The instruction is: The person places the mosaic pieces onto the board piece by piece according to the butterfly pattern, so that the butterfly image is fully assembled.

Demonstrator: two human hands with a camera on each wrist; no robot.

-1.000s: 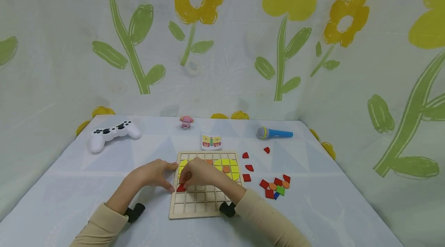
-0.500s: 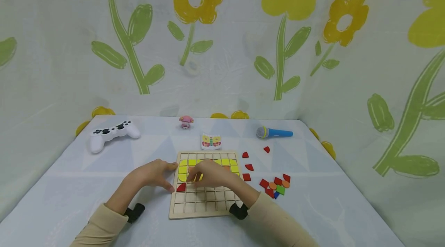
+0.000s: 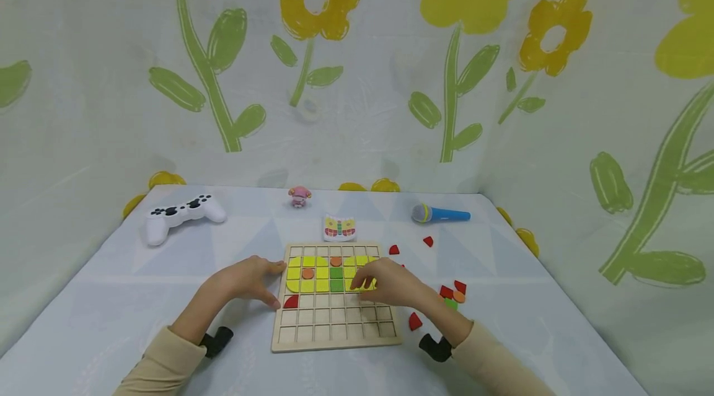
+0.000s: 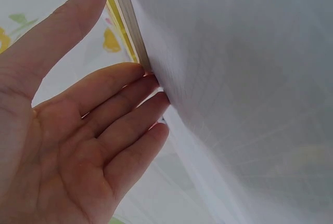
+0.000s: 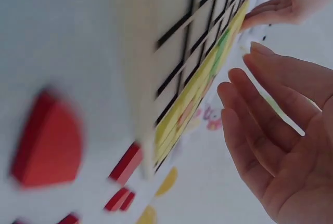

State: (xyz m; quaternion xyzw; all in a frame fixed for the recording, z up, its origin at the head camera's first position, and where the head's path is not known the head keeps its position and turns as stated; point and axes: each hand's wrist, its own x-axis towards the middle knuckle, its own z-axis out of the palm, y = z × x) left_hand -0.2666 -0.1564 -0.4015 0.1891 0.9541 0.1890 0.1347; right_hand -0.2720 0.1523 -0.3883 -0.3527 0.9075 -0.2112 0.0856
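Observation:
My left hand (image 3: 248,281) rests at the left edge of a wooden grid board (image 3: 340,334), fingertips against its side. In the left wrist view its fingers are fairly straight along the board's edge. Above the right part of the board hovers my right hand (image 3: 393,282); in the right wrist view its fingers are loosely bent with nothing between them. Yellow tiles (image 3: 294,273) form two rounded wing shapes on the board, with green squares (image 3: 336,279) and orange discs (image 3: 336,261) among them. A red quarter-round tile (image 3: 291,302) lies in a left cell below the yellow ones.
Loose red tiles (image 3: 394,250) lie right of the board, one (image 3: 415,321) near its right edge, with an orange disc (image 3: 459,297) farther right. A butterfly pattern card (image 3: 339,228), pink figurine (image 3: 299,196), white game controller (image 3: 184,216) and blue toy microphone (image 3: 440,214) stand behind.
My right hand has let go of the red quarter-round tile in the left cell and moved right across the board. The left hand has stayed at the board's edge.

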